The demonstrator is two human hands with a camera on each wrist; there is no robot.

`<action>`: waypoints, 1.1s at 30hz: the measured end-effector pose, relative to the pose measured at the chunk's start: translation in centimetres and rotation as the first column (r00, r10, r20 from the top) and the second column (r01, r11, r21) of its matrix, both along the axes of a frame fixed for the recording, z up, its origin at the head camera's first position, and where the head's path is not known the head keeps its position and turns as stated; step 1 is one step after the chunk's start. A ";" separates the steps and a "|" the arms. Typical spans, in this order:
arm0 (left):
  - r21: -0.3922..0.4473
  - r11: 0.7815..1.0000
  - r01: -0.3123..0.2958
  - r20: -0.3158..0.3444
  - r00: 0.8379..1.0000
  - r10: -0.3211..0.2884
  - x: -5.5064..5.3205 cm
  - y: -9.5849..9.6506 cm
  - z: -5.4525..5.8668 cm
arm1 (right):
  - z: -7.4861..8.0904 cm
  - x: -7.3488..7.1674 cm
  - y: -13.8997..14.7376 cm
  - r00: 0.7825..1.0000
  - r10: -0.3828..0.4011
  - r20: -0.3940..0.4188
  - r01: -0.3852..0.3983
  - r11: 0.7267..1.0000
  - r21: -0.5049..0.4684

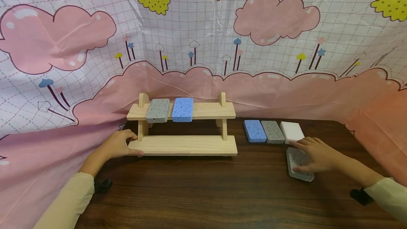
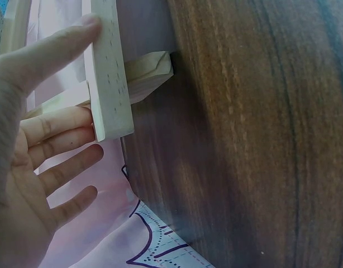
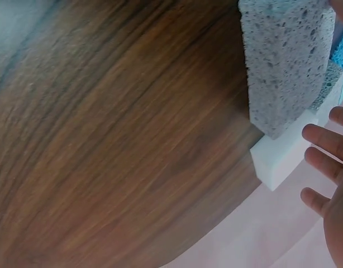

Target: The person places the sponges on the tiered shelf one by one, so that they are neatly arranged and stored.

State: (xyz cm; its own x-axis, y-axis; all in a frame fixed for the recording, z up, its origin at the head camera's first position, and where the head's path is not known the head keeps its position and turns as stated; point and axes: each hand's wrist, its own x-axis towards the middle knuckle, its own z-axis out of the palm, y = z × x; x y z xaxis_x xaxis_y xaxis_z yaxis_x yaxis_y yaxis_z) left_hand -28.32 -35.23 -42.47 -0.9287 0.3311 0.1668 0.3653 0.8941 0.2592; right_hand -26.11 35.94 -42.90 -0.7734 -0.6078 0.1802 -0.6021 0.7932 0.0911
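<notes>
My left hand (image 1: 119, 144) holds the left end of the lower board (image 1: 187, 145) of a two-tier wooden rack, thumb over its front edge and the first fingertips against its side (image 2: 107, 84). On the upper board (image 1: 210, 110) lie a grey speckled sponge (image 1: 158, 110) and a blue sponge (image 1: 182, 109). My right hand (image 1: 321, 154) is spread over another grey sponge (image 1: 299, 176), thumb on its face. The other fingers reach toward a white sponge (image 1: 290, 130); in the right wrist view they are straight and apart from the grey sponge (image 3: 286, 67).
Left of the white sponge, a grey sponge (image 1: 272, 131) and a blue sponge (image 1: 254, 131) lie side by side on the dark wood table (image 1: 203, 193). A pink and white patterned cloth (image 1: 190, 27) hangs behind the rack and along both sides.
</notes>
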 end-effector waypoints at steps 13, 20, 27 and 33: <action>-0.002 1.000 -0.004 -0.001 1.000 0.004 0.1 0.1 0.1 | -0.1 0.8 0.8 0.996 -0.058 0.061 0.057 0.998 0.021; 0.004 1.000 -0.003 -0.004 1.000 0.003 0.1 0.0 0.0 | -0.6 1.0 1.3 0.992 -0.072 0.101 0.069 0.997 0.026; 0.004 1.000 0.002 -0.015 1.000 -0.001 0.1 0.0 0.0 | -0.8 1.2 1.5 0.993 -0.056 0.103 0.055 0.998 0.011; 0.004 1.000 -0.003 -0.006 1.000 0.003 0.1 0.0 0.0 | -0.8 1.4 1.8 0.991 -0.062 0.116 0.060 0.998 0.019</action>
State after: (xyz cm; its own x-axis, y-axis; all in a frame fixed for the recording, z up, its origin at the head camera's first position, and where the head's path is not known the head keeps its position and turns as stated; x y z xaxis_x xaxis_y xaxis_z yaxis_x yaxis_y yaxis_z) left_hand -28.21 -35.23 -42.47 -0.9287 0.3278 0.1734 0.3643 0.8940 0.2609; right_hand -24.76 37.71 -43.71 -0.8242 -0.5610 0.0776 -0.5600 0.8277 0.0357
